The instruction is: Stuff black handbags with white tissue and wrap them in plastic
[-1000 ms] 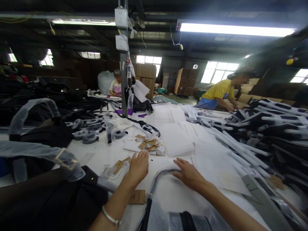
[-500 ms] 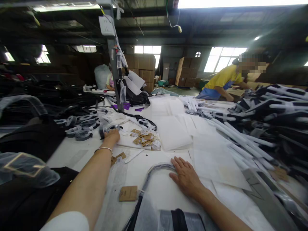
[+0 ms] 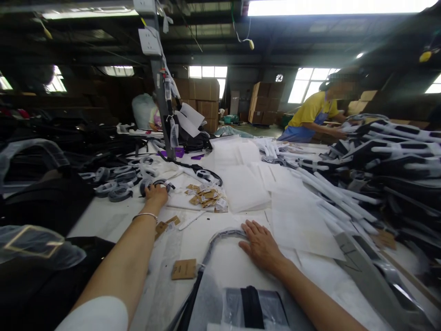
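Bag [image 3: 206,301] is right up front, handle [image 3: 223,234] already wrapped, tag [image 3: 184,269] seemingly tied on. Right hand [image 3: 263,248] lies open by the handle. Past the bag, left hand [image 3: 156,196] reaches a loose strap coil [image 3: 169,185]; can't tell if it's gripped.

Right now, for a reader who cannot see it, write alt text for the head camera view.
A person's left hand is at a coiled strap, while their right hand lies open beside a plastic-wrapped handle on a white table. Brown tags and white sheets lie beyond; across the table, someone in a yellow shirt works.
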The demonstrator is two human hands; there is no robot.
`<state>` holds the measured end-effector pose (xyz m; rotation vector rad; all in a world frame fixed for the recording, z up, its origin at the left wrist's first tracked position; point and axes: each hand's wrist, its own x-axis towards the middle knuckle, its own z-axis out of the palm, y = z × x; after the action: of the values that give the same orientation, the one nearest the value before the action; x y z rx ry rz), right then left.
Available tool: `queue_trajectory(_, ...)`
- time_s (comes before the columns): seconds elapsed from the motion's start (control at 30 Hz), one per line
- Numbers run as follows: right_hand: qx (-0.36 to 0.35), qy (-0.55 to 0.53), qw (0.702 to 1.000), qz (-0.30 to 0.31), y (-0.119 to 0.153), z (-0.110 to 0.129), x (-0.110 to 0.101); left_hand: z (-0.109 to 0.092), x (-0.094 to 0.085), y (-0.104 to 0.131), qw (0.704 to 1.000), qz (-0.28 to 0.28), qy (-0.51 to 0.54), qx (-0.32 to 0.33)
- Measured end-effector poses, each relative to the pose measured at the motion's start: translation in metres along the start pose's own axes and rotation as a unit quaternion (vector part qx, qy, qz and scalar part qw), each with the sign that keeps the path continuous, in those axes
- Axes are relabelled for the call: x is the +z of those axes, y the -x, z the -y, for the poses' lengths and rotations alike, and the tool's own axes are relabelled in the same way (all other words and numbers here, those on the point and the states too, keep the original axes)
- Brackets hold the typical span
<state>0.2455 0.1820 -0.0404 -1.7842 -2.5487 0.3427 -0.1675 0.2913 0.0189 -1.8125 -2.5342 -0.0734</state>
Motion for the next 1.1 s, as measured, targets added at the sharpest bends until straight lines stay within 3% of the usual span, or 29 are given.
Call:
queue_trajectory(0.1, -0.002, 0.005, 1.000, -0.004, -0.002, -0.001, 0.002, -0.003, -0.005, 0.005, 0.998, -0.014, -0.034, -0.040)
queue_trajectory(0.3, -0.008, 0.001, 1.000, -0.011, -0.002, -0.004, 0.007, -0.023, -0.024, 0.020, 0.997, -0.021, -0.058, -0.042)
queue_trajectory(0.43, -0.004, -0.019, 1.000, -0.010, -0.002, -0.004, 0.004, -0.066, -0.060, 0.046, 0.998, -0.056, -0.040, 0.009)
queue_trajectory(0.57, -0.016, -0.094, 0.995, -0.005, -0.005, -0.008, -0.010, -0.127, -0.077, 0.117, 0.993, -0.055, 0.001, 0.109)
queue_trajectory(0.67, -0.012, -0.127, 0.992, -0.017, -0.003, -0.013, -0.025, -0.161, -0.063, 0.179, 0.979, -0.005, 0.035, 0.199)
queue_trajectory(0.77, -0.015, -0.131, 0.991, -0.026, 0.008, -0.011, -0.038, -0.169, -0.042, 0.214, 0.964, 0.044, 0.062, 0.256)
queue_trajectory(0.93, -0.009, -0.093, 0.995, -0.046, 0.038, 0.007, -0.054, -0.146, -0.021, 0.209, 0.954, 0.071, 0.115, 0.266)
queue_trajectory(1.1, 0.088, -0.011, 0.996, -0.033, 0.052, 0.012, -0.060, -0.128, 0.002, 0.195, 0.937, 0.078, 0.205, 0.273)
